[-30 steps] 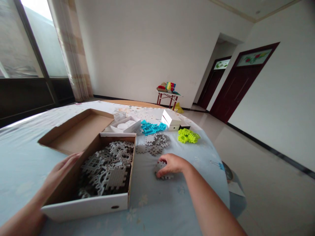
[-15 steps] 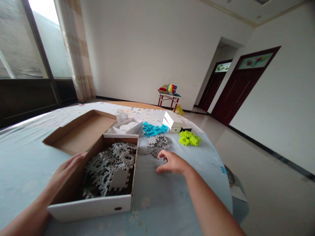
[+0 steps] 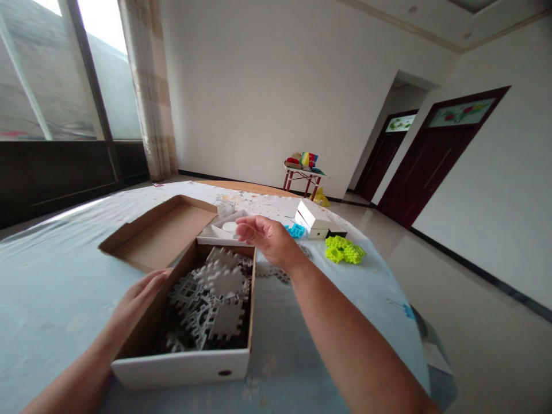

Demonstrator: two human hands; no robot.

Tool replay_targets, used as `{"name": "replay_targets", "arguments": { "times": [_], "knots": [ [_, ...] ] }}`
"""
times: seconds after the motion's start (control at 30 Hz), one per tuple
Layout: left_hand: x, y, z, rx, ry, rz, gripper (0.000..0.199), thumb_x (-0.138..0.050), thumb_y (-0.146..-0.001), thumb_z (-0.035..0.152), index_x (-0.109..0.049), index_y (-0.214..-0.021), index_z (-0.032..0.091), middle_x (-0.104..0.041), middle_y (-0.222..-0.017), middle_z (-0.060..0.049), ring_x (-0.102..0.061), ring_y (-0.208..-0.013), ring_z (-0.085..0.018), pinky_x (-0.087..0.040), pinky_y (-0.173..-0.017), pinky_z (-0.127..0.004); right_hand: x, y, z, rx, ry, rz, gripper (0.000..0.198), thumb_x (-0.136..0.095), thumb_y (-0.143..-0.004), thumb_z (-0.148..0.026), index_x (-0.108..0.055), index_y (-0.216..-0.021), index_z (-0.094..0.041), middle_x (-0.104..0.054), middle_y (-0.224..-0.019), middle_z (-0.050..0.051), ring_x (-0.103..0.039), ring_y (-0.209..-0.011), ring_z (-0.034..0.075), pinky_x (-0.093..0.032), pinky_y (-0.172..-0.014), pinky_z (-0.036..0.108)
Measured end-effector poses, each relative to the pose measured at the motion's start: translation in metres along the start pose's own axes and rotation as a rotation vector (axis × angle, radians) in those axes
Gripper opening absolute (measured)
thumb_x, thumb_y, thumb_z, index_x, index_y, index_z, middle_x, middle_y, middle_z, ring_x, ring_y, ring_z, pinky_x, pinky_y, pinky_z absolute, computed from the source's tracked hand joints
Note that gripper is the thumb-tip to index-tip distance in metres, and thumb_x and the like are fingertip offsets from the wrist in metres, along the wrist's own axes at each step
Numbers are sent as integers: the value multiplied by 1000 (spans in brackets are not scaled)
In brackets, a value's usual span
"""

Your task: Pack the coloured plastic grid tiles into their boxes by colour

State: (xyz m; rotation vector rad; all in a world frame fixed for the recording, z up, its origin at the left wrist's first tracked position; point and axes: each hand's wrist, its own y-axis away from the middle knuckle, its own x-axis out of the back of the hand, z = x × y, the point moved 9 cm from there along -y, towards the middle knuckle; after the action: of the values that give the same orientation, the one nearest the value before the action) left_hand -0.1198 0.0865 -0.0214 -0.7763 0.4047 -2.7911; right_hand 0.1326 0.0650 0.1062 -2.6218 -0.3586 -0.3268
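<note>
"How did the gray pieces [image 3: 226,319] look?"
"Flat, notch-edged, heaped in the white box [image 3: 185,369], one blurred."
"Fingers?"
"The right hand's [image 3: 268,239] hung bent, loosely parted; the left hand's [image 3: 140,298] lay straight alongside the box."

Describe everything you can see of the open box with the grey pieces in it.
The open box looks like cardboard: white outside, brown inside, with a dark oval spot on its near wall. It sits upright, lidless, on the blue tablecloth, holding jumbled grey notched pieces. The left hand lies against its left wall.
</note>
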Motion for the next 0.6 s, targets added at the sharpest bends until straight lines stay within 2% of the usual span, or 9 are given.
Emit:
{"name": "replay_targets", "arguments": {
  "times": [0.07,0.13,0.23,0.3,0.47,0.6],
  "knots": [
    [-3,1,-4,34,55,-23,77,-41,-49,84,-69,-76,17,-74,-89,-9,-65,-87,-29,-49,-83,-34,17,-11,22,15,38,109,33,-56,-78,-48,-63,-96,-22,-65,-85,2,-59,-78,13,-46,-75,29],
    [-5,2,-8,58,107,-32,74,-45,-51,81,-69,-77,16,-73,-89,-10,-64,-88,-29,-49,-83,-34,40,-19,58,-37,171,234,29,-56,-79,-43,-64,-94,-20,-65,-82,3,-59,-76,14,-47,-73,29],
    [-7,3,-12,89,172,-30,67,-49,-54,76,-69,-78,16,-73,-86,-9,-64,-87,-30,-49,-82,-36,58,-22,124,-305,499,226,24,-55,-80,-31,-63,-99,-19,-67,-84,4,-60,-78,15,-47,-75,30],
    [-9,3,-15,120,223,-24,64,-52,-53,73,-68,-78,17,-73,-84,-9,-64,-86,-30,-49,-83,-37,60,-23,153,-389,588,205,24,-59,-76,-27,-64,-99,-21,-67,-85,4,-61,-81,18,-46,-78,33],
    [-15,5,-20,165,335,-53,57,-54,-57,67,-68,-79,16,-73,-81,-7,-63,-83,-28,-50,-79,-34,52,-32,189,-504,708,213,33,-66,-69,-29,-65,-102,-26,-66,-100,6,-56,-101,27,-37,-90,44],
    [-18,6,-22,166,347,-78,50,-57,-59,63,-69,-79,18,-73,-82,-5,-64,-81,-26,-51,-77,-32,45,-41,206,-569,755,215,34,-68,-66,-28,-66,-100,-22,-64,-107,11,-53,-107,32,-35,-91,48]
  ]
}}
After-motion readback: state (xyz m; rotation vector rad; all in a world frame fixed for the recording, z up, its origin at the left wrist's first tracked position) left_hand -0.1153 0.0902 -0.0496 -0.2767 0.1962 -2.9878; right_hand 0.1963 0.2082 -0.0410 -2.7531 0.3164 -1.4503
